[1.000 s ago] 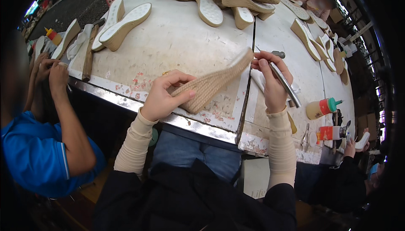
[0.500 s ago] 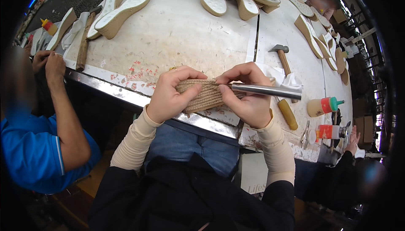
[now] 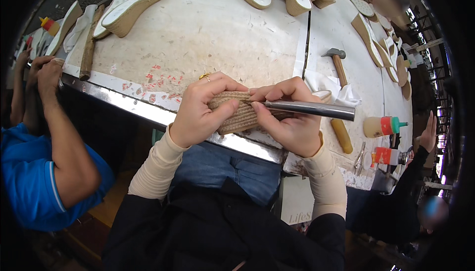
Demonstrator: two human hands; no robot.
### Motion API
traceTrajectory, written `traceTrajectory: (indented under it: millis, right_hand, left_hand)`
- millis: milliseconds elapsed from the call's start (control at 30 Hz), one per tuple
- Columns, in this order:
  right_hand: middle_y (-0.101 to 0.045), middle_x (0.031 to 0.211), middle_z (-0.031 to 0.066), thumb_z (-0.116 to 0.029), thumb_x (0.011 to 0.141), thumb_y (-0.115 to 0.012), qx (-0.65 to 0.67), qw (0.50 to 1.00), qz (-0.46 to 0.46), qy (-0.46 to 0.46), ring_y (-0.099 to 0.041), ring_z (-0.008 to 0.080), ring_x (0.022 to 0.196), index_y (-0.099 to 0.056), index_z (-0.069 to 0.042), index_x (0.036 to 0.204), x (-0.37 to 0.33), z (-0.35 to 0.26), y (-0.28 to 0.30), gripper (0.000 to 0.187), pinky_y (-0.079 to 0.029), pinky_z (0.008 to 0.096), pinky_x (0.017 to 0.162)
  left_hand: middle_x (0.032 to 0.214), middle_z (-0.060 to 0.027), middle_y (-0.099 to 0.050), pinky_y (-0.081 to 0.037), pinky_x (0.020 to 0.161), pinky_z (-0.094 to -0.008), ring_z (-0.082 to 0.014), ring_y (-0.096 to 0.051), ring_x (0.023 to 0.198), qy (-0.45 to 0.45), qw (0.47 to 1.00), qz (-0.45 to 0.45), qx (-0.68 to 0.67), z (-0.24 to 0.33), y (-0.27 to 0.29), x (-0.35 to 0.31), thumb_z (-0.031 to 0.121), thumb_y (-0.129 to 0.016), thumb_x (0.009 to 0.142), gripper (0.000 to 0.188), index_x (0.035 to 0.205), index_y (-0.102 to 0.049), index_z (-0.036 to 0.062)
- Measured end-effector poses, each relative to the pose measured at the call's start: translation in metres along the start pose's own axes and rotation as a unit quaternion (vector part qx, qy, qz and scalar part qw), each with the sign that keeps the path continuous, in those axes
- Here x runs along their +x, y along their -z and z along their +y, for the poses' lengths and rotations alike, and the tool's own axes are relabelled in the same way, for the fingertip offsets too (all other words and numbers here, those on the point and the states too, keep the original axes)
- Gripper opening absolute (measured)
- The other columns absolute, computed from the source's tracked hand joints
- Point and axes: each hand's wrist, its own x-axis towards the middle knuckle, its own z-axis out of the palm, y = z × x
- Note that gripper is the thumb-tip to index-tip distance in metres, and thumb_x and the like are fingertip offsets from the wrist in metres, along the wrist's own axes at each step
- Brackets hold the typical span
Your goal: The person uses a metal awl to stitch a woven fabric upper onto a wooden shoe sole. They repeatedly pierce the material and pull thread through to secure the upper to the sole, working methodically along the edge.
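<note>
A wedge shoe sole [image 3: 234,118] wrapped in tan braided rope is held at the table's front edge. My left hand [image 3: 194,112] is closed around its left end, thumb on the ropes and fingers over the top. My right hand [image 3: 292,128] is closed on a tool with a smooth round metal handle [image 3: 316,109], which sticks out to the right. Its thumb and fingertips meet at the sole's upper rope rows, close to my left fingertips. The tool's working tip is too small to make out. More of the sole lies hidden behind my right hand.
A hammer [image 3: 338,66] lies beyond my right hand, near a white cloth [image 3: 341,93]. Closer are a yellowish handle [image 3: 341,136] and a glue bottle [image 3: 378,126]. Wedge soles [image 3: 141,6] lie at the back. A co-worker in blue [image 3: 69,177] sits left; another person's hand [image 3: 428,132] is raised at right.
The view has shifted slightly, so the far soles sit higher in it. Both my hands stay on the sole, with little movement. At right, the other person's hand has risen.
</note>
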Motion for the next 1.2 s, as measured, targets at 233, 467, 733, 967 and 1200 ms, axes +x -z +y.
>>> traceTrajectory:
  millis: [233, 467, 733, 967, 1200]
  right_hand:
    - [-0.070, 0.089, 0.0182, 0.008, 0.082, -0.069, -0.013, 1.000, 0.001, -0.005, -0.069, 0.0193, 0.089, -0.046, 0.000, 0.090, 0.0005, -0.0004, -0.0009, 0.026, -0.057, 0.0289, 0.077]
    - [-0.069, 0.088, 0.0174, 0.008, 0.081, -0.069, 0.007, 1.000, 0.008, -0.014, -0.069, 0.0183, 0.090, -0.044, -0.001, 0.089, 0.0011, -0.0057, 0.0016, 0.027, -0.056, 0.0266, 0.073]
    - [-0.066, 0.074, 0.0062, -0.001, 0.081, -0.072, 0.019, 0.998, 0.058, 0.028, -0.063, 0.0073, 0.062, -0.054, -0.002, 0.087, 0.0026, 0.0023, -0.0051, 0.019, -0.049, 0.0201, 0.055]
    - [-0.068, 0.092, 0.0168, 0.008, 0.082, -0.068, 0.018, 1.000, 0.004, -0.026, -0.067, 0.0150, 0.089, -0.045, 0.000, 0.092, 0.0008, -0.0032, 0.0000, 0.027, -0.055, 0.0258, 0.076]
    - [-0.067, 0.091, 0.0122, 0.009, 0.082, -0.067, -0.022, 0.999, 0.015, -0.027, -0.066, 0.0114, 0.085, -0.045, 0.000, 0.099, 0.0043, -0.0046, -0.0005, 0.029, -0.053, 0.0226, 0.075]
  left_hand:
    - [0.091, -0.0089, -0.064, -0.045, 0.079, -0.0283, -0.0173, -0.059, 0.087, 0.028, 0.999, 0.005, -0.031, 0.0014, -0.0016, -0.0014, 0.002, -0.062, 0.081, 0.020, 0.100, -0.068, -0.0032]
    - [0.083, -0.0104, -0.064, -0.046, 0.070, -0.0299, -0.0194, -0.060, 0.075, 0.008, 0.999, 0.035, -0.006, -0.0028, -0.0043, -0.0002, 0.004, -0.063, 0.078, 0.020, 0.096, -0.070, -0.0007]
    - [0.080, -0.0112, -0.063, -0.046, 0.068, -0.0312, -0.0219, -0.061, 0.074, -0.004, 0.999, 0.035, 0.004, -0.0024, -0.0044, 0.0007, 0.004, -0.062, 0.078, 0.019, 0.094, -0.070, 0.0000]
    - [0.081, -0.0111, -0.063, -0.046, 0.070, -0.0308, -0.0219, -0.061, 0.075, -0.011, 1.000, 0.019, 0.021, 0.0024, -0.0023, 0.0015, 0.003, -0.068, 0.076, 0.020, 0.095, -0.069, 0.0002]
    - [0.088, -0.0083, -0.065, -0.046, 0.077, -0.0277, -0.0154, -0.061, 0.084, 0.082, 0.994, -0.018, -0.071, 0.0043, 0.0026, 0.0051, 0.004, -0.073, 0.078, 0.020, 0.097, -0.071, -0.0002]
